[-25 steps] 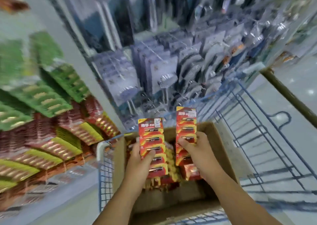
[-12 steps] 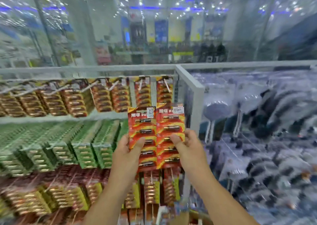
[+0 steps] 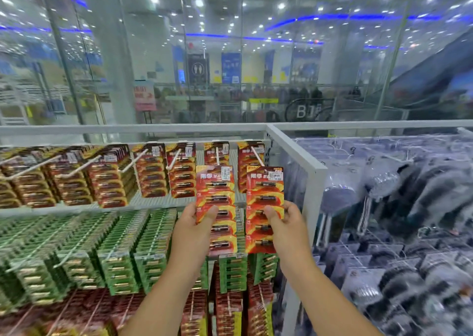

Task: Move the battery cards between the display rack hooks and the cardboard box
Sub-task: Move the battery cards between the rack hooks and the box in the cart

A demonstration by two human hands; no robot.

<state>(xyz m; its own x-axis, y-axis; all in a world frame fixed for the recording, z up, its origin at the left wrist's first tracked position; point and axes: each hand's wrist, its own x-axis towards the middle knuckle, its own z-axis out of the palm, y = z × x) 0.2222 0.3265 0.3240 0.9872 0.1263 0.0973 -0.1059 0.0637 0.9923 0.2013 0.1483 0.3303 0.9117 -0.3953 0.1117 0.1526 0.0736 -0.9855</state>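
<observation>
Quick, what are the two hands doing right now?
Left hand: grips a red battery card, thumb on its front.
Right hand: grips another red battery card, thumb on its front.

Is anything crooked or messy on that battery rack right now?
Nothing stands out. The red cards in the top row hang straight on their hooks; the left hand and right hand each hold a red battery card upright.

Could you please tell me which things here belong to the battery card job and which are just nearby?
Job: left hand, right hand, left red card, right red card, top-row hooks.
Nearby: green battery packs, bagged dark goods.
</observation>
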